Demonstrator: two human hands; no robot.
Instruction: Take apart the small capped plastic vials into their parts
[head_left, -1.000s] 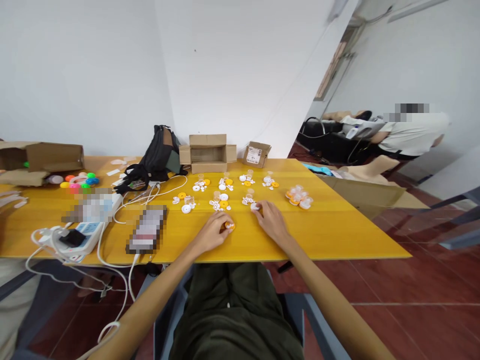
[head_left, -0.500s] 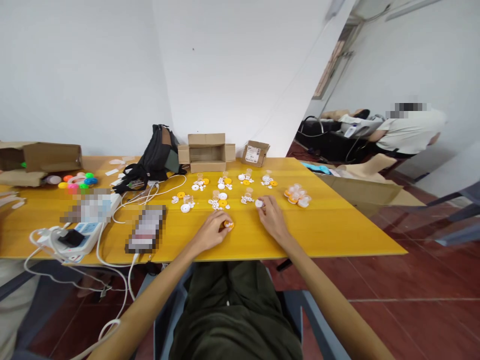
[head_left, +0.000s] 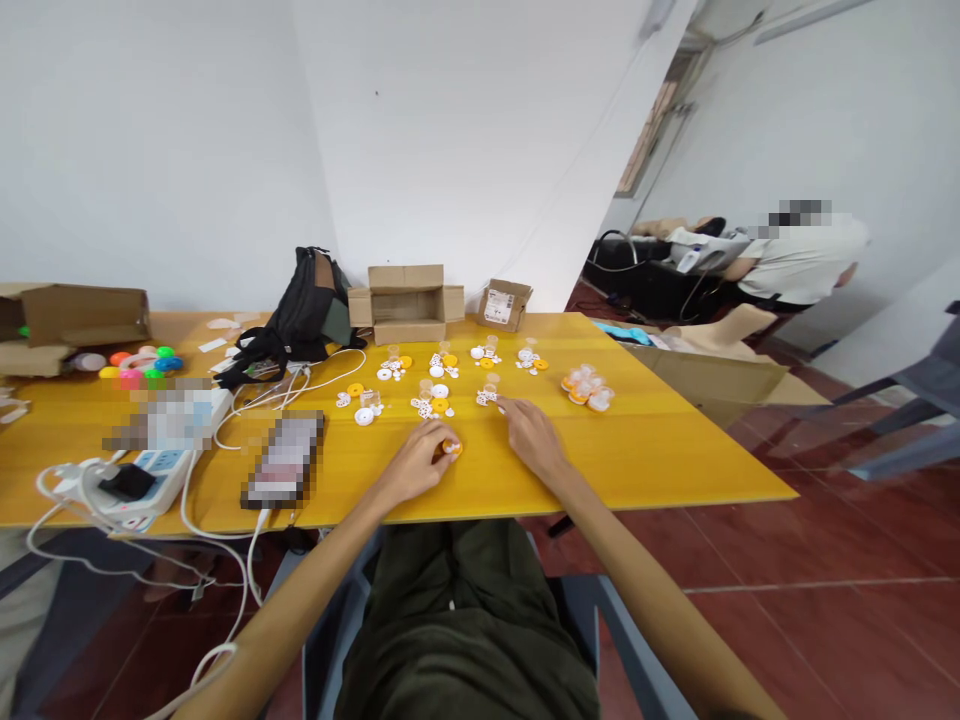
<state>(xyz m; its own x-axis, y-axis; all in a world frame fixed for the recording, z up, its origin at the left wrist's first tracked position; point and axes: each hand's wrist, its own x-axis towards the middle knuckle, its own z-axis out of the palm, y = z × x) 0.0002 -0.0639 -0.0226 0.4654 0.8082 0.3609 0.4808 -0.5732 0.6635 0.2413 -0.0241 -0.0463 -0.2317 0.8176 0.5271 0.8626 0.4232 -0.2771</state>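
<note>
My left hand [head_left: 420, 458] rests near the table's front edge, its thumb and fingers closed on an orange disc [head_left: 452, 449] with small white bits on top. My right hand [head_left: 534, 440] reaches forward, palm down. Its fingertips come together beside a cluster of small white pieces with dark dots [head_left: 485, 398], and what they hold, if anything, is hidden. Just behind that cluster stands a small clear cup [head_left: 491, 381]. Left of it lie more sets, with an orange disc [head_left: 440, 405], a white disc [head_left: 364, 416] and dotted white pieces [head_left: 424, 408].
Several clear cups with orange bases [head_left: 588, 388] stand grouped on the right. Behind are an opened cardboard box [head_left: 407, 310], a smaller box [head_left: 504, 304] and a black backpack [head_left: 304, 305]. A phone [head_left: 285, 460], power strip [head_left: 169, 460] and cables lie left. Another person [head_left: 806, 258] sits far right.
My right hand has moved slightly left to the dotted white pieces; the white disc at its fingertips no longer shows. My left hand keeps the orange disc. The view has shifted slightly.
</note>
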